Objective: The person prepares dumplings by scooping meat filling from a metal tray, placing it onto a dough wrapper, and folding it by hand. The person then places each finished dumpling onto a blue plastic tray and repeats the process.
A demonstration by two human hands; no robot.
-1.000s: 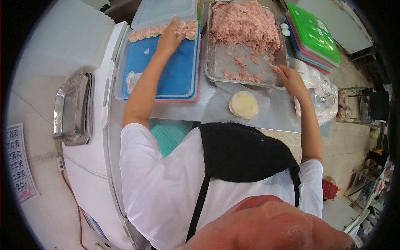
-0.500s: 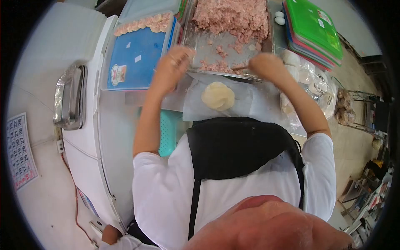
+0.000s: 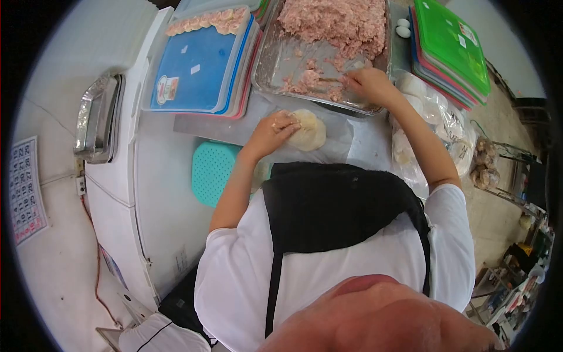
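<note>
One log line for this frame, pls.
left hand: on wrapper stack | right hand: holds thin stick at minced meat | meat in metal tray

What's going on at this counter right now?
A person is at work with dough and meat. The left hand rests on the stack of dough wrappers. The right hand holds a thin stick in the minced meat in the metal tray. Folded dumplings line the far edge of the blue box.
</note>
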